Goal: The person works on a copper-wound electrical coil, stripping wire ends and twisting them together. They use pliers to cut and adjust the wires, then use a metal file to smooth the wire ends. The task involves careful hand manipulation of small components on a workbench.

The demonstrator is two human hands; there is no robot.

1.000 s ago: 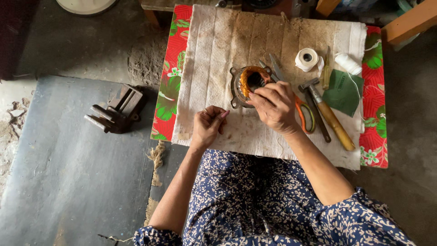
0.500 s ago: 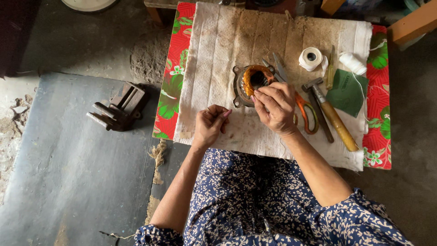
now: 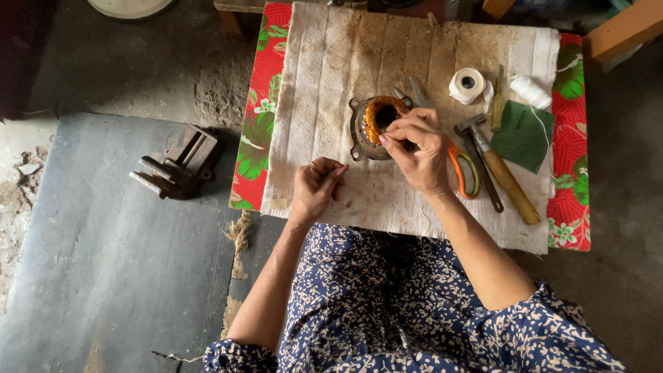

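In the head view we see the round metal motor part [image 3: 373, 128], with orange-brown copper winding inside its ring, standing on the dirty white cloth [image 3: 324, 83] that covers the low table. The right hand [image 3: 414, 148] lies on the right edge of this part, with the fingers curled down on the rim; we cannot tell if they truly grip it. The left hand [image 3: 316, 188] is on the cloth just below and left of the part, apart from it, with fingertips pinched together; what they pinch is too thin to see. Just right of the right hand lie orange-handled scissors [image 3: 464, 169], then a hammer [image 3: 497, 169], a green sheet [image 3: 521, 135] and two white rolls [image 3: 467, 84]. Well apart, on the floor at the left, rests a small vise [image 3: 181, 162].
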